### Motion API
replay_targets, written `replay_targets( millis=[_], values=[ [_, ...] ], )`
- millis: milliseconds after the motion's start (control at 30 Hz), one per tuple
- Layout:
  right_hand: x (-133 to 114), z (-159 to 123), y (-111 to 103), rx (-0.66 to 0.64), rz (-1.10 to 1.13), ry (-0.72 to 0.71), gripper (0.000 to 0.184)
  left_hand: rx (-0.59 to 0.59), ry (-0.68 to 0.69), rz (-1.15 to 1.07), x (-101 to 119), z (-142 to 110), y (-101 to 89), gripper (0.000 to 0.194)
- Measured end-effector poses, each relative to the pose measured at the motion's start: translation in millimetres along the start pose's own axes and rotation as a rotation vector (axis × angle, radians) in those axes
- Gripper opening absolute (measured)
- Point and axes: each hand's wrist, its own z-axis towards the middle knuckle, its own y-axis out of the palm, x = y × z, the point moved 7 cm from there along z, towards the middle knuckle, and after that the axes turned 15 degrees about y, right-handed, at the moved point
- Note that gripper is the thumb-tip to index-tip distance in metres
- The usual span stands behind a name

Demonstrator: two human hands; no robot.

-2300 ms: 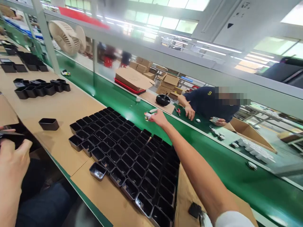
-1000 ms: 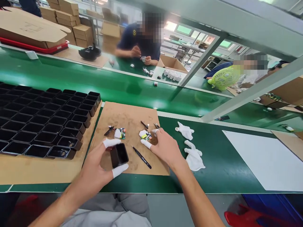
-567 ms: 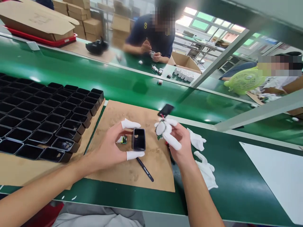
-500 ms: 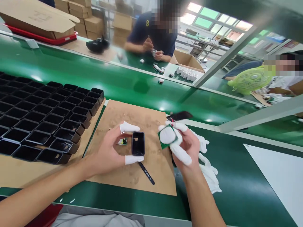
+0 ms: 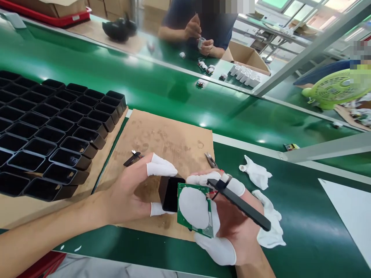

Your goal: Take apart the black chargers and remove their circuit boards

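Observation:
My left hand (image 5: 130, 191), with white fabric covers on its fingertips, grips a small black rectangular case (image 5: 165, 195) between thumb and fingers. The case's open end is turned to the right. My right hand (image 5: 232, 220), also with covered fingertips, is closed around a green circuit board (image 5: 193, 208) with a rounded white patch on its face. A black strip (image 5: 245, 206) on thin wires hangs across the right hand. The board's left edge overlaps the case's opening in view; whether they touch I cannot tell. Beneath both is a brown cardboard sheet (image 5: 171, 131).
Rows of black cases (image 5: 49, 135) fill the left side. Pliers (image 5: 210, 159) and a small black wired part (image 5: 132, 158) lie on the cardboard. White gloves (image 5: 269, 220) lie at right. Across the green bench, a person's hands (image 5: 205, 47) hold a small white part.
My right hand has brought the circuit board left and down to the case, with the black strip now swung toward the lower right. The case has tilted. The tweezers no longer show.

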Motion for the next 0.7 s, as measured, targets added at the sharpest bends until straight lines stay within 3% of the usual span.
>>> replay_targets(
  millis=[200, 333, 700],
  values=[
    [-8, 5, 5, 0.018, -0.091, -0.010, 0.066, -0.015, -0.004, 0.000, 1, -4, 4.8, 0.067],
    [-10, 5, 5, 0.069, -0.150, -0.049, 0.068, -0.025, -0.049, 0.015, -1, -6, 5.4, 0.066],
    [-19, 10, 11, 0.029, -0.187, -0.118, 0.071, -0.025, -0.079, -0.019, -2, -4, 4.4, 0.056]
  ],
)
